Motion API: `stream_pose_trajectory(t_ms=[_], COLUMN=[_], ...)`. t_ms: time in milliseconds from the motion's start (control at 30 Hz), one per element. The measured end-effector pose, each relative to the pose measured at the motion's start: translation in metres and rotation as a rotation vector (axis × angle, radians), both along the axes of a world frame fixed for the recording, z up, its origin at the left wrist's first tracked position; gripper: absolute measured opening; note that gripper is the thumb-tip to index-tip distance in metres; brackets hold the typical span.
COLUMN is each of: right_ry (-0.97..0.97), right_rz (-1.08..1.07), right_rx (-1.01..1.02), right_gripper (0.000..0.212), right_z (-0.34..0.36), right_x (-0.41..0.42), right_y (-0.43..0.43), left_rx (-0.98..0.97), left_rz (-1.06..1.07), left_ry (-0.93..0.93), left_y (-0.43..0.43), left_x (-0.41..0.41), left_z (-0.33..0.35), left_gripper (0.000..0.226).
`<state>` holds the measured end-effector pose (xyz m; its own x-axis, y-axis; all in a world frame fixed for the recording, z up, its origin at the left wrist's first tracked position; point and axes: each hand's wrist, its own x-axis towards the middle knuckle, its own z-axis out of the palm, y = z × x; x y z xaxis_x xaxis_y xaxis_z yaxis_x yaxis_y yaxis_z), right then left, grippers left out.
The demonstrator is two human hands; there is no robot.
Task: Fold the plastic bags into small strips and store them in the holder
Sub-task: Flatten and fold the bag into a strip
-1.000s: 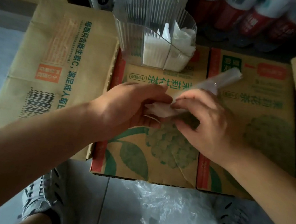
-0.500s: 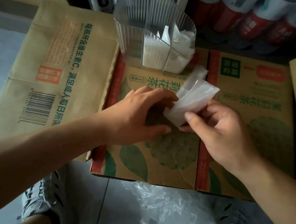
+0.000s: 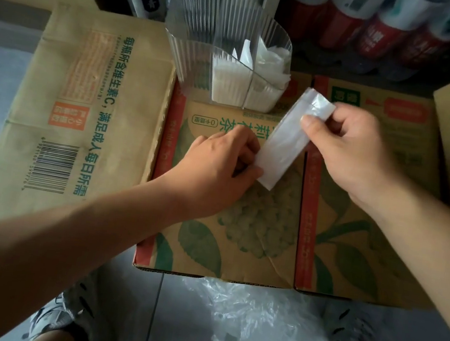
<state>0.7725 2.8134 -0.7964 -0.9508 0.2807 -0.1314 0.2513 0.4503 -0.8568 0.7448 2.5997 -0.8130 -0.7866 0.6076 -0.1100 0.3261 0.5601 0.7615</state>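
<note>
Now both hands hold the folded plastic bag strip (image 3: 285,149) up off the boxes. The right hand (image 3: 355,153) pinches its upper end, thumb on the near face and fingers curled behind. The left hand (image 3: 218,166) pinches the lower end between thumb and curled fingers. Half a second ago the piece looked shorter and broader and was held by the right hand alone, with the left hand open beside it. It now runs as a long, narrow band slanting from lower left to upper right. The right hand has moved up and to the right, so the strip's top end sits just beside the front right corner of the holder (image 3: 201,38), not yet inside it.

This clear, ribbed holder stands on the far part of the middle cardboard box (image 3: 251,245), in the same spot as before. White folded bags (image 3: 229,82) fill its front compartments. A matching tea box (image 3: 367,232) lies against the middle one on the right, and a larger barcoded box (image 3: 57,91) lies on the left. Beyond them are red-and-white bottles (image 3: 380,22). On the tiled floor (image 3: 127,315) nearest the person, a heap of loose clear plastic bags (image 3: 249,325) lies unchanged between two sneakers (image 3: 55,317).
</note>
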Motion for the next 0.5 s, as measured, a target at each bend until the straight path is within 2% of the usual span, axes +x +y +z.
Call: stream_pose_trajectory(t_ms=[67,267,500], right_ry=[0.012,-0.048,-0.05], right_rz=[0.036,-0.018,0.037], right_rx=[0.08,0.188,0.339], right_gripper=[0.016,0.006,0.01], right_z=[-0.002,-0.011,-0.013], right_x=[-0.009,-0.027,-0.033], right_y=[0.006,0.015,0.014], left_rx=[0.001,-0.025,-0.038], left_rz=[0.023,0.027,0.024], left_ry=[-0.004,0.027,0.114], left_y=[0.002,0.007,0.007], left_x=[-0.001,0.0,0.005], left_z=[-0.001,0.0,-0.001], left_gripper=[0.025,0.026,0.029])
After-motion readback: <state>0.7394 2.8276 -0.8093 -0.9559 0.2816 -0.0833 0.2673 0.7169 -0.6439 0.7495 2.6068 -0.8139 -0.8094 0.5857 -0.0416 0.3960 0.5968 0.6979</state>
